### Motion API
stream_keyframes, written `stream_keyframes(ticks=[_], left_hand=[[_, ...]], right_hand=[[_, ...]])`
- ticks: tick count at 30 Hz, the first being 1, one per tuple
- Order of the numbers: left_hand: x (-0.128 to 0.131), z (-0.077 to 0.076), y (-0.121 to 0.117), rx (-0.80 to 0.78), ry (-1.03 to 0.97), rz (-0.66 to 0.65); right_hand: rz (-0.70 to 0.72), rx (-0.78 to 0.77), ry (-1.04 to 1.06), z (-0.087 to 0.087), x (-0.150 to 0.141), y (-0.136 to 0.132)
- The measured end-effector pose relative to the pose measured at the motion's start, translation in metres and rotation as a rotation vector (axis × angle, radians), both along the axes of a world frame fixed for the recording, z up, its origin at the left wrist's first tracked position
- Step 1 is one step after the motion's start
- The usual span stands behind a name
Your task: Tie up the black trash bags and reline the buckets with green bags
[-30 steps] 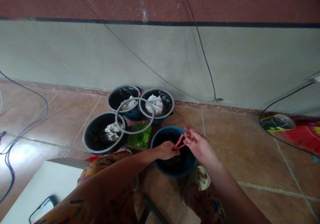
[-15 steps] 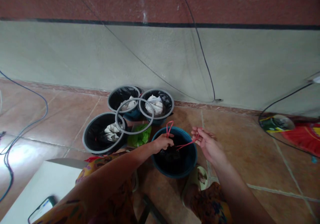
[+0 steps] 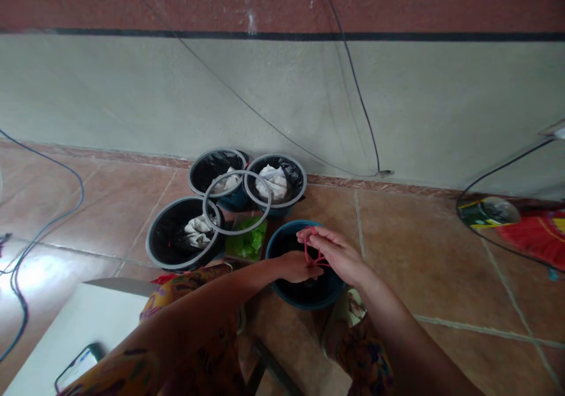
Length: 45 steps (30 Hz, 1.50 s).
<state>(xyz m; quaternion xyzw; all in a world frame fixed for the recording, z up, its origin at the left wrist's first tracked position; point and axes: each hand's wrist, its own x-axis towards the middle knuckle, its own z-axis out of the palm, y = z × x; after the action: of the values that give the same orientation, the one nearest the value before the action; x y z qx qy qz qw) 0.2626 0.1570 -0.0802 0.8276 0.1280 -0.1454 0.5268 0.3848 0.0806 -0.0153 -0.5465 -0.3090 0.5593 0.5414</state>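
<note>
A blue trash bin stands on the floor between my feet, with dark contents I cannot make out clearly. Over its opening my left hand is closed on a thin red string. My right hand comes in from the right, its fingers closed around the upper loop of the same string. Both hands are close together, and the string crosses between them. Fingers partly hide where the string runs down into the bin.
Three bins lined with black bags, including the left bin, stand to the left with white crumpled stuff inside. A loose grey ring rests across them. Nearby are a green bag, a white surface with a phone, and cables.
My right hand has moved left, from pulling its end of the string out to the side, to meet my left hand above the bin. The string is now bunched between both hands.
</note>
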Motion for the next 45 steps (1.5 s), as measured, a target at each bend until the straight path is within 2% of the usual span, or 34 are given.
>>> stream_keyframes(ticks=[3, 6, 11, 13, 17, 19, 20, 23, 25, 26, 27, 30, 32, 34, 36, 39, 42, 45], left_hand=[[-0.002, 0.001, 0.005, -0.043, 0.062, -0.014], [-0.003, 0.002, 0.014, -0.160, 0.116, 0.044], [-0.005, 0.003, 0.025, -0.384, 0.173, 0.074], [-0.006, 0.005, 0.028, -0.467, 0.239, 0.095], [-0.008, 0.011, 0.032, -0.688, 0.243, 0.178], [-0.007, 0.010, 0.035, -0.778, 0.171, 0.260], [-0.007, 0.009, 0.036, -0.792, 0.130, 0.324], [-0.005, 0.003, 0.040, -0.682, 0.053, 0.505], [-0.005, 0.003, 0.041, -0.541, 0.052, 0.496], [-0.005, 0.004, 0.041, -0.472, 0.061, 0.442], [-0.006, 0.007, 0.041, -0.414, 0.075, 0.369], [-0.007, 0.018, 0.037, -0.343, 0.107, 0.145], [-0.009, 0.026, 0.032, -0.362, 0.092, 0.043], [-0.010, 0.033, 0.030, -0.343, 0.033, -0.024], [-0.012, 0.040, 0.031, -0.257, -0.046, -0.081], [-0.017, 0.050, 0.038, -0.077, -0.165, -0.130], [-0.019, 0.053, 0.044, 0.068, -0.260, -0.102], [-0.018, 0.049, 0.044, 0.155, -0.274, -0.048]], right_hand=[[-0.033, -0.084, -0.161, -0.012, 0.010, -0.003], [-0.027, -0.125, -0.273, -0.021, 0.021, -0.010], [0.152, -0.169, -0.455, -0.036, 0.031, -0.022], [0.141, -0.214, -0.466, -0.042, 0.034, -0.024], [-0.030, -0.332, -0.365, -0.046, 0.040, -0.027], [-0.021, -0.381, -0.349, -0.041, 0.041, -0.029], [0.034, -0.391, -0.348, -0.037, 0.040, -0.030], [0.337, -0.380, -0.275, -0.030, 0.034, -0.036], [0.479, -0.374, -0.255, -0.032, 0.032, -0.039], [0.482, -0.371, -0.295, -0.035, 0.033, -0.039], [0.428, -0.359, -0.366, -0.038, 0.033, -0.037], [0.117, -0.239, -0.546, -0.046, 0.034, -0.028], [0.009, -0.134, -0.469, -0.049, 0.028, -0.020], [0.024, -0.072, -0.292, -0.050, 0.018, -0.013], [0.046, -0.066, -0.168, -0.050, 0.008, -0.010], [0.074, -0.087, -0.166, -0.050, -0.001, -0.011], [0.115, -0.076, -0.163, -0.051, -0.003, -0.014], [0.097, -0.038, -0.098, -0.050, -0.003, -0.015]])
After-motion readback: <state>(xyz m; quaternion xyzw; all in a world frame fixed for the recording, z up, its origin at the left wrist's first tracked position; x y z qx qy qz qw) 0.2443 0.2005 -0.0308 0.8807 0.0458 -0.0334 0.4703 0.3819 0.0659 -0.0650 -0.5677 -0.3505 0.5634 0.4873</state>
